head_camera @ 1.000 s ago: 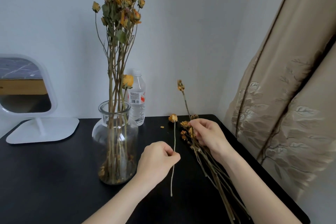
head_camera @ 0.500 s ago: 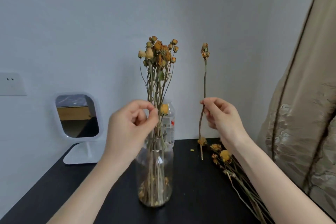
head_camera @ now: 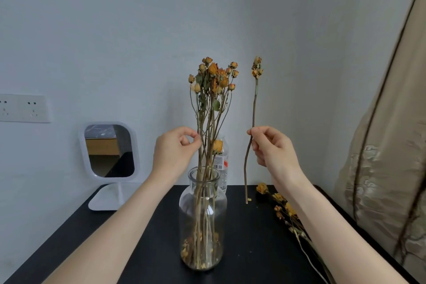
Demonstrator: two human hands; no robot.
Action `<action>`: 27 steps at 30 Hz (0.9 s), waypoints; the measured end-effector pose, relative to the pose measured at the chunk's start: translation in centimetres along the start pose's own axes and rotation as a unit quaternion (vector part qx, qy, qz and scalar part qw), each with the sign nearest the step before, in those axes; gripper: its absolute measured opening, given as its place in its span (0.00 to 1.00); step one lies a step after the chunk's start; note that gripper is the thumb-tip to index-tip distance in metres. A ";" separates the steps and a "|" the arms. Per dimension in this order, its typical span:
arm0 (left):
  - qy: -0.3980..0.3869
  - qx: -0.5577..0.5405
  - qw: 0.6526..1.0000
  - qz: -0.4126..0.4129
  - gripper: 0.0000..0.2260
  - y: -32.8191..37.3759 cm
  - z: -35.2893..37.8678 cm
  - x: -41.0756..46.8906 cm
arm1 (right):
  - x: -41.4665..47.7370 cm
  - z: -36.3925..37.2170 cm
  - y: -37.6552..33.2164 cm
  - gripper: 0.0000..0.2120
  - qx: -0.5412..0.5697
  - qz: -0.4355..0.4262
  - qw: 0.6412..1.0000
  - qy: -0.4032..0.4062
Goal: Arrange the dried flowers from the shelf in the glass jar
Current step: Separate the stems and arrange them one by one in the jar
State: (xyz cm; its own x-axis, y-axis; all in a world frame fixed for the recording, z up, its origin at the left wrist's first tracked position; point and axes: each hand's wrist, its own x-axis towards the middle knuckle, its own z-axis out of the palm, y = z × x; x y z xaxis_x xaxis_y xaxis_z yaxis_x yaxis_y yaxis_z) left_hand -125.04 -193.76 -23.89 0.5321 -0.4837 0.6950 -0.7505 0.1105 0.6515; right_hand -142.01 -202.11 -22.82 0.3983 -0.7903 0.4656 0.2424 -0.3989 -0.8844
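My left fingers (head_camera: 194, 139) pinch a stem (head_camera: 201, 120) in the jar (head_camera: 202, 214), my right fingers (head_camera: 255, 132) pinch one flower (head_camera: 254, 104), and more flowers (head_camera: 284, 211) lie by the surface's (head_camera: 138, 249) right edge.

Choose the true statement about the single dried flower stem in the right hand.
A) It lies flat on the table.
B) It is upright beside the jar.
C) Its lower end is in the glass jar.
B: the right hand pinches the stem upright, right of the glass jar, its lower end outside it.
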 end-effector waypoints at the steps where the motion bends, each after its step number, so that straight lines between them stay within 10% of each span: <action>1: -0.019 0.012 1.000 -0.010 0.04 -0.4 0.1 -0.2 | 0.0 0.0 0.1 0.08 -0.003 0.002 1.000 -0.001; 17: -0.172 0.066 0.976 -0.113 0.03 -1.9 -0.6 -3.0 | -0.3 1.0 1.4 0.07 -0.002 0.017 0.999 -0.030; 25: -0.072 -0.021 0.992 -0.102 0.02 -3.1 -0.7 -6.2 | -0.3 0.7 1.4 0.08 -0.009 0.016 1.000 -0.023; 27: -0.095 -0.067 0.985 -0.130 0.14 -3.7 -0.2 -7.2 | -0.2 0.8 1.3 0.08 -0.004 0.012 1.000 -0.020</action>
State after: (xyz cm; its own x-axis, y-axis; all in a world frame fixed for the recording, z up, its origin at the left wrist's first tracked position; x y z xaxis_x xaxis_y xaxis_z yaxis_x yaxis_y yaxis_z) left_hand -126.00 -190.52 -31.25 0.6066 -0.6632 0.4385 -0.5342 0.0685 0.8426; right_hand -141.07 -202.11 -24.01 0.4394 -0.7800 0.4456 0.2262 -0.3840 -0.8952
